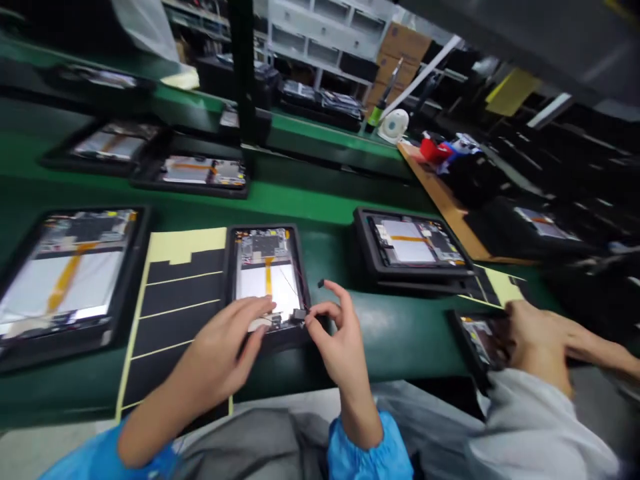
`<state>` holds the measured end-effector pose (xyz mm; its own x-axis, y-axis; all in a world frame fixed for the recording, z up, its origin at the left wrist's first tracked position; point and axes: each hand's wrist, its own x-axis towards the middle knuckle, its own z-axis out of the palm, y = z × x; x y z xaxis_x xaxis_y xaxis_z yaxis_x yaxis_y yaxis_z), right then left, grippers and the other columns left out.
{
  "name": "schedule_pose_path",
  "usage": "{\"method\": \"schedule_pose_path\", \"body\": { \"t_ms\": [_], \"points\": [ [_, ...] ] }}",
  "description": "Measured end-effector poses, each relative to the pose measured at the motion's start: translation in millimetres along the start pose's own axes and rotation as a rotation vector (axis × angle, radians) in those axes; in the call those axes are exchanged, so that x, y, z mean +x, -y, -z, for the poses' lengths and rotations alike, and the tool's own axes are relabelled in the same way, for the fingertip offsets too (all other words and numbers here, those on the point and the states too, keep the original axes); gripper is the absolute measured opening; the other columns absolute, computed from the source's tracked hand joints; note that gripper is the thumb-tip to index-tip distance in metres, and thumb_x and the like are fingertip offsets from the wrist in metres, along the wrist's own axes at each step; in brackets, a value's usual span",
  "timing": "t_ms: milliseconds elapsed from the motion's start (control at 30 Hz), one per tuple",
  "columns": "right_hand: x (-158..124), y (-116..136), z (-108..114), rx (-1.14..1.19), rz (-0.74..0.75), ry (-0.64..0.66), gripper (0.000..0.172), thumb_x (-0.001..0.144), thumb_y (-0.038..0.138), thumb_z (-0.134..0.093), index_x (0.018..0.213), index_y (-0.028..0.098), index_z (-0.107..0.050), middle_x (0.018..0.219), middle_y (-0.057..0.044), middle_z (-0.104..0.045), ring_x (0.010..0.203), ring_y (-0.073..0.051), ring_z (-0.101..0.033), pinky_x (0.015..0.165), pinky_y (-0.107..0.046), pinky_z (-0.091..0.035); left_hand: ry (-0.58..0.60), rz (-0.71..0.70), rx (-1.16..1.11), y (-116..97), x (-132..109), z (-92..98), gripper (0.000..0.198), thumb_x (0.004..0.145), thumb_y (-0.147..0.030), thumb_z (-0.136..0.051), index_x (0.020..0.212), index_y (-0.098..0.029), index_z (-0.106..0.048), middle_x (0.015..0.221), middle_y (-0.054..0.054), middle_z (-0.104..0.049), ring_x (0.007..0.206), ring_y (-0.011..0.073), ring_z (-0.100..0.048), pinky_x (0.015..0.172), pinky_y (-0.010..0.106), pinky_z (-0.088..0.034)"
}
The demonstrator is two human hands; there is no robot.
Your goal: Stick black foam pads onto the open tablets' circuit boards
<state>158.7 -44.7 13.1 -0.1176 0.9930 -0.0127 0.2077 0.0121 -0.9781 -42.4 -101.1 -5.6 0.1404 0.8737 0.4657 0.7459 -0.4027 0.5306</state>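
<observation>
A small black module [299,316] trailing fine wires is being pinched by the fingertips of the right hand [340,340] at the lower edge of an open tablet [267,280]. The left hand [220,347] is being laid with spread fingers on that same edge, apparently to steady the work, so the hands are being held close together but apart. The tablet is being cradled face up in a black tray [231,280], seemingly so that its exposed board and orange flex ribbon [269,277] are being protected. A black sheet with yellow backing [180,313] is being kept within reach on the green bench [395,327], just left of the tray, and more trayed tablets [410,240] are being lined up along it. At the right, a co-worker's hand [537,340] is being held over another tablet [480,343]. No brand or legible writing is being shown.
</observation>
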Motion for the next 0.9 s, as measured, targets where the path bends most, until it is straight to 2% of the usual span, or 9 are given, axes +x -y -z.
{"method": "schedule_pose_path", "body": {
  "t_ms": [67,167,300,433,600,800,900],
  "points": [
    [-1.9,-6.5,8.8,-0.077,0.032,-0.044,0.055,0.085,0.023,-0.065,0.138,0.021,-0.049,0.083,0.002,-0.071,0.09,-0.02,-0.07,0.1,-0.039,-0.049,0.117,-0.094,-0.041,12.2,-3.3,5.3,0.041,0.102,-0.013,-0.043,0.14,-0.021,-0.055,0.138,0.01,-0.066,0.131,0.023,-0.06,0.116,0.04,-0.048],
    [-5.8,-13.4,12.9,-0.161,0.083,-0.033,0.053,0.087,0.021,-0.063,0.139,0.022,-0.05,0.087,0.001,-0.072,0.104,-0.023,-0.068,0.106,-0.043,-0.045,0.266,-0.3,0.04,21.0,-2.6,6.5,0.052,0.095,-0.004,-0.039,0.142,-0.018,-0.056,0.143,0.01,-0.064,0.14,0.0228,-0.054,0.124,0.044,-0.038],
    [-7.8,-14.8,8.1,-0.226,0.145,0.015,0.053,0.089,0.02,-0.059,0.141,0.023,-0.049,0.09,-0.001,-0.073,0.115,-0.025,-0.065,0.109,-0.045,-0.043,0.282,-0.424,0.177,22.4,4.7,0.8,0.054,0.088,-0.001,-0.042,0.137,-0.012,-0.061,0.136,0.013,-0.068,0.139,0.0259,-0.053,0.126,0.048,-0.031],
    [-8.0,-13.4,3.6,-0.274,0.166,0.007,0.05,0.091,0.018,-0.057,0.14,0.023,-0.05,0.092,-0.002,-0.072,0.115,-0.026,-0.065,0.108,-0.047,-0.044,0.267,-0.429,0.183,25.6,7.2,-1.7,0.051,0.086,-0.001,-0.043,0.13,-0.012,-0.066,0.124,0.014,-0.071,0.128,0.0271,-0.059,0.125,0.05,-0.033],
    [-10.2,-14.6,-3.3,-0.319,0.2,0.044,0.048,0.091,0.016,-0.056,0.138,0.023,-0.051,0.093,-0.002,-0.073,0.112,-0.027,-0.064,0.11,-0.051,-0.042,0.244,-0.381,0.109,33.0,1.5,-1.8,0.05,0.091,-0.003,-0.042,0.135,-0.014,-0.061,0.121,0.01,-0.072,0.122,0.0253,-0.06,0.125,0.05,-0.033],
    [-12.0,-9.8,-7.6,-0.437,0.185,0.1,0.057,0.089,0.011,-0.057,0.144,0.022,-0.047,0.096,-0.003,-0.076,0.121,-0.028,-0.061,0.124,-0.065,-0.019,0.248,-0.318,0.013,38.7,-3.0,-0.8,0.054,0.093,-0.006,-0.042,0.144,-0.018,-0.055,0.122,0.007,-0.072,0.124,0.0231,-0.06,0.126,0.048,-0.033],
    [-13.2,-5.8,-10.0,-0.508,0.181,0.075,0.06,0.089,0.01,-0.057,0.146,0.023,-0.047,0.095,-0.003,-0.074,0.118,-0.028,-0.061,0.123,-0.068,-0.017,0.251,-0.286,-0.015,40.1,-4.6,-1.6,0.056,0.093,-0.007,-0.043,0.147,-0.021,-0.053,0.123,0.006,-0.072,0.125,0.0231,-0.06,0.125,0.048,-0.033]
  ]
}}
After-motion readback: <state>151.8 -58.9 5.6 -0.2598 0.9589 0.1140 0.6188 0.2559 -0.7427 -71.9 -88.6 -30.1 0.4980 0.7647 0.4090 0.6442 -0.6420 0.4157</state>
